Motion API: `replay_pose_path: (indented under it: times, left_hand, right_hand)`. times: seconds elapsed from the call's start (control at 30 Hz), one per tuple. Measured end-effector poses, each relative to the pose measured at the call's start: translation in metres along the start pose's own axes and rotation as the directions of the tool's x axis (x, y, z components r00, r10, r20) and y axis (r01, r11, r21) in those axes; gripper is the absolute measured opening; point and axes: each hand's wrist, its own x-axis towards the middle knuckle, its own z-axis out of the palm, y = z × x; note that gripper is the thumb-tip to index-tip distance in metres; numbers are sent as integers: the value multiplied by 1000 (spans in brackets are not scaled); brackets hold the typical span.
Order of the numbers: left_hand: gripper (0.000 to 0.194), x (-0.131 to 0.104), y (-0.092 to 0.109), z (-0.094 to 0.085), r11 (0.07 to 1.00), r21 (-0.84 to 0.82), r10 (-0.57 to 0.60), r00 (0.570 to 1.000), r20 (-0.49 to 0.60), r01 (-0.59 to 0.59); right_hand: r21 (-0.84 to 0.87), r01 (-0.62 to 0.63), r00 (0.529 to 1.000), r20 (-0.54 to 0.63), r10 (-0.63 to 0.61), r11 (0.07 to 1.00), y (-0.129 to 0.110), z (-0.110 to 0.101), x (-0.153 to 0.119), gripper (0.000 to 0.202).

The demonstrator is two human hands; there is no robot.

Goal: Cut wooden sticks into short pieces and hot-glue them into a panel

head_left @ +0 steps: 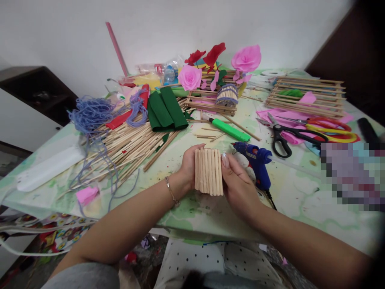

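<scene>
A small piece made of short wooden sticks set side by side is held upright above the table's near edge. My left hand grips its left side, the fingers partly hidden behind it. On the right side, my right hand presses it with the thumb, and the other fingers curl behind. Just right of my right hand lies a blue glue gun. Beyond the stick piece are a green cutter and a few short loose sticks.
Left are many long sticks, purple yarn and folded green paper. Paper flowers and a stick frame stand at the back. Black-handled scissors lie right, near a pixelated patch. A white power strip is far left.
</scene>
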Motion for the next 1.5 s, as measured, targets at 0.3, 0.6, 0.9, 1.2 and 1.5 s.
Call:
replay_pose_path:
  times: [0.3, 0.6, 0.9, 1.2, 1.5]
  left_hand:
    - [55, -2, -1, -1, 999, -4, 45, 998, -46, -46]
    - [52, -1, -1, -2, 995, 34, 95, 990, -109, -92]
    - [47, -2, 2, 1, 998, -43, 51, 998, -22, -51]
    - [48, -4, -3, 1, 985, -73, 153, 988, -19, -154]
    - [50, -3, 0, 1, 997, -50, 65, 997, 44, -62]
  right_hand:
    - [-75, -69, 997, -40, 66, 995, -6, 7, -6, 32]
    - [-98, -92, 996, -29, 90, 991, -3, 4, -4, 38]
    - [-30, -37, 999, -15, 36, 999, 2, -1, -2, 33]
    - [-59, 53, 998, 32, -51, 997, 4, -1, -6, 29]
    - [14, -1, 999, 37, 1, 1000, 1, -4, -6, 27]
